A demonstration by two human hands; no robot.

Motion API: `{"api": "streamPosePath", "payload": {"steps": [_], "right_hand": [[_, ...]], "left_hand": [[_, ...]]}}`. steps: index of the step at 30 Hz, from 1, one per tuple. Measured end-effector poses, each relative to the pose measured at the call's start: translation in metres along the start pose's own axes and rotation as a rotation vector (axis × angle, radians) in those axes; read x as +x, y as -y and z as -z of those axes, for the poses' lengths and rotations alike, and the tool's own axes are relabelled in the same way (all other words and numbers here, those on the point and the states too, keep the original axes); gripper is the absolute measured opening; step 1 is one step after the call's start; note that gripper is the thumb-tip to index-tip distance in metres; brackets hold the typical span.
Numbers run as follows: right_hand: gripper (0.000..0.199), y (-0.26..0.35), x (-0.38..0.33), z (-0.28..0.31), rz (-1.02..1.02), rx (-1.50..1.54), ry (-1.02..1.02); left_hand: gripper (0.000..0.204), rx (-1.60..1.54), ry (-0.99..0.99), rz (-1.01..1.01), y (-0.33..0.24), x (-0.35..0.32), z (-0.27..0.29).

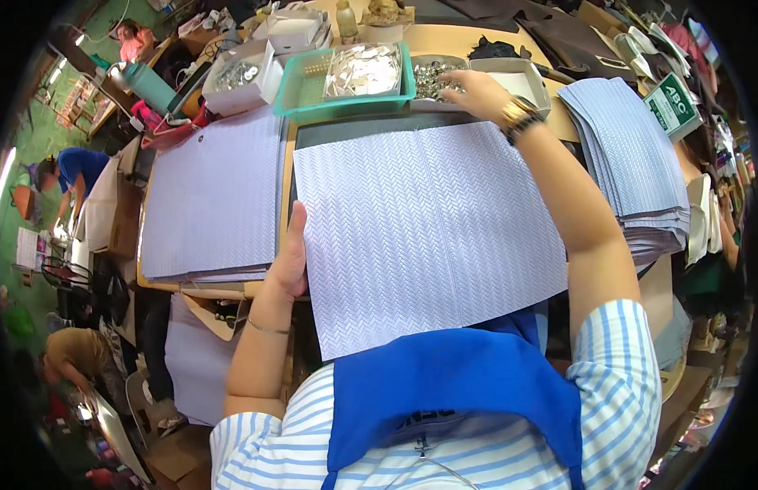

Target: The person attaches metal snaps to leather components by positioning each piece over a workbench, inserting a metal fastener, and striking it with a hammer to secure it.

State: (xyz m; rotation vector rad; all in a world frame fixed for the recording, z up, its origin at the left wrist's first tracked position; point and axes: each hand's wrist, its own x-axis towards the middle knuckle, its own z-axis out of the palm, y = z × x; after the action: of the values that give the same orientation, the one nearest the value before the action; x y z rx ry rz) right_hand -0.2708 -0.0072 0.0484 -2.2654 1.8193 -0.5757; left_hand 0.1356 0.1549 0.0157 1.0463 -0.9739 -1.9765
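Observation:
A large pale lavender sheet (428, 237) with a herringbone weave texture lies in front of me, its near edge against my blue apron. My left hand (292, 255) grips its left edge, thumb along the side and fingers hidden beneath. My right hand (481, 96) reaches past the sheet's far edge into a shallow box of small shiny metal pieces (432, 79). Its fingers bend down among the pieces, and what they pinch is too small to make out. Under the sheet a dark board (354, 129) shows at the far side.
Stacks of similar sheets lie left (211, 196) and right (628, 147). A green basket (293, 102) holds white pieces, beside a white box (265, 90) of metal parts. An open white box (530, 86) and a green-and-white box (673, 106) stand at right. Other people work at far left.

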Motion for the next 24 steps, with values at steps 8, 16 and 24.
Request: {"api": "streamPosePath", "payload": {"steps": [8,16,24], "right_hand": [[0.047,-0.015,0.064,-0.033,-0.062,-0.205,0.296],[0.018,-0.026,0.033,-0.031,-0.110,0.035,-0.105],[0.020,-0.027,0.031,-0.038,-0.036,-0.077,-0.026]], "left_hand": [[0.056,0.498,-0.140,-0.263,0.007,-0.017,0.020],[0.069,0.981,-0.420,-0.356,-0.019,-0.017,0.050],[0.063,1.082,-0.284,-0.538,-0.024,0.008,0.001]]}}
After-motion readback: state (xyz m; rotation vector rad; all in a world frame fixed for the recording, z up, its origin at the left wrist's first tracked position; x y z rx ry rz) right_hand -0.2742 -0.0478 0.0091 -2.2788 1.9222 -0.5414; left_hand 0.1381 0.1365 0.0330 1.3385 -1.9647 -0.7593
